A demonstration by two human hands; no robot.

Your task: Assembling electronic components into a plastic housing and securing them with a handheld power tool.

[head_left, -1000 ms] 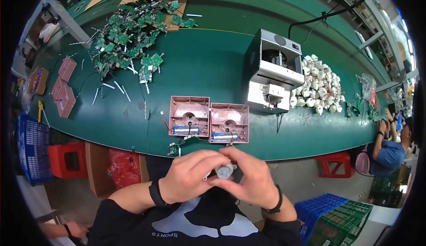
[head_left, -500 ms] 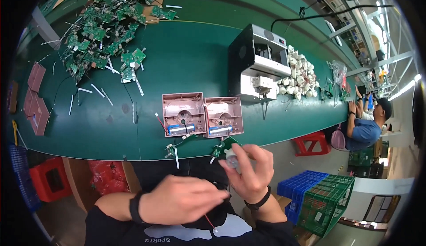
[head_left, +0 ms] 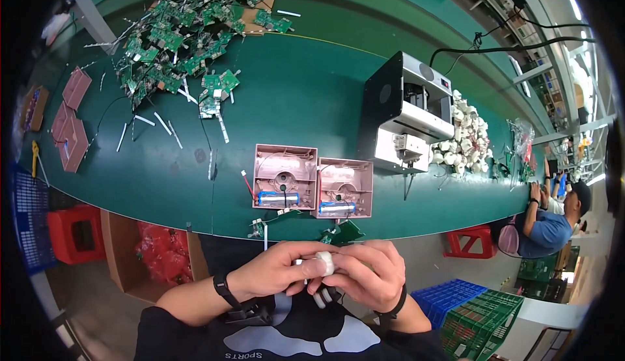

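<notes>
Close to my body, below the table's front edge, my left hand and my right hand meet. Between their fingertips they pinch a small white rounded part. Under it, near my right fingers, hangs another whitish piece, partly hidden by the hand. Just beyond my hands two open pink housings stand side by side, each with a blue cylindrical battery inside. A green circuit board lies at the table edge by my right hand, and a smaller board sits left of it.
A black and silver machine stands right of the housings, beside a pile of white parts. Many circuit boards heap at the far left. Pink shells lie at the left end. A co-worker sits far right near blue and green crates.
My left hand has moved to meet the right, and both now grip the white part. My right hand has come lower. The whole view has shifted slightly.
</notes>
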